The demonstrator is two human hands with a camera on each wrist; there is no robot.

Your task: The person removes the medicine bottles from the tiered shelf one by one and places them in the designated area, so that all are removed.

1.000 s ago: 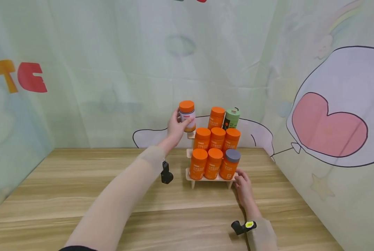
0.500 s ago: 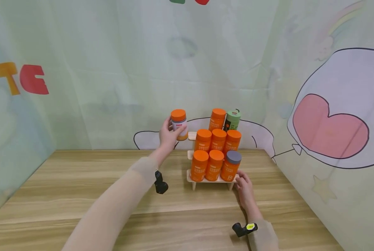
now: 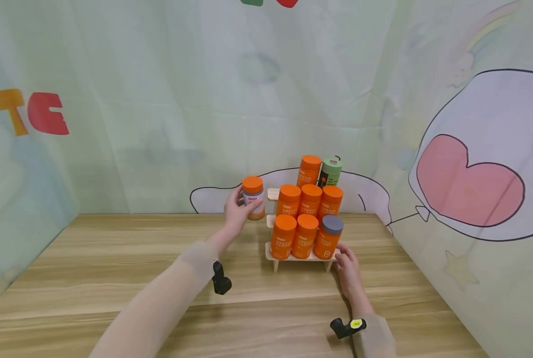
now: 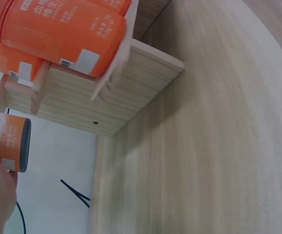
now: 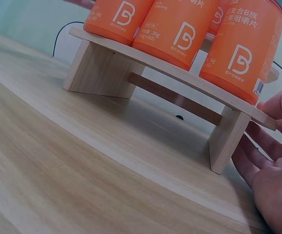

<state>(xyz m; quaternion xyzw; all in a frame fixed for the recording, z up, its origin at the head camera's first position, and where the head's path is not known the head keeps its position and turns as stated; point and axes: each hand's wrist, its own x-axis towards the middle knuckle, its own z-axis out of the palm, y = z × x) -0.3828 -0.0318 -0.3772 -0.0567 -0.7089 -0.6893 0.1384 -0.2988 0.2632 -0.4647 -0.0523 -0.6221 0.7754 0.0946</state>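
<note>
My left hand [image 3: 235,216] grips an orange-lidded jar [image 3: 254,198] with a pale label. It holds the jar upright, left of a three-tier wooden rack [image 3: 270,252] and apart from it. In the left wrist view, the dark-bottomed jar [image 4: 15,141] appears beside the rack's side panel [image 4: 97,105]. My right hand [image 3: 349,271] holds the right end of the rack's lowest shelf. The right wrist view shows the thumb over the shelf board [image 5: 194,80] and the other fingers below it.
Several orange jars [image 3: 305,237] fill the lower tiers, one with a grey lid [image 3: 332,224]. On the top tier stand an orange jar [image 3: 309,170] and a green jar [image 3: 331,171]. A wood-grain table [image 3: 136,278] meets a printed curtain [image 3: 159,124] behind.
My left hand has carried the jar left off the top tier's edge, then downward beside the rack. The right hand stays at the rack's end.
</note>
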